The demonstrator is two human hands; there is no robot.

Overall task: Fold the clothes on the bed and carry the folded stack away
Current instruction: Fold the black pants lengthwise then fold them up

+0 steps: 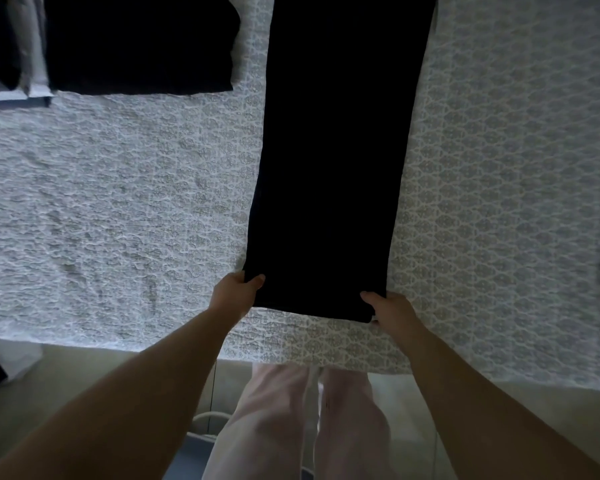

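While a dark folded stack [139,43] sits far left on the bed [118,220], w/ bare cover btwn, the trousers [336,150] lie long, flat, black, near hem by the bed edge; left hand [234,292] & right hand [392,311] pinch its corners.

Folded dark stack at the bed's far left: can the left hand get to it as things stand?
Probably not at once. The left hand is pinching the long dark garment at its near corner. Bare bedspread lies between it and the folded dark stack, so nothing blocks the way.
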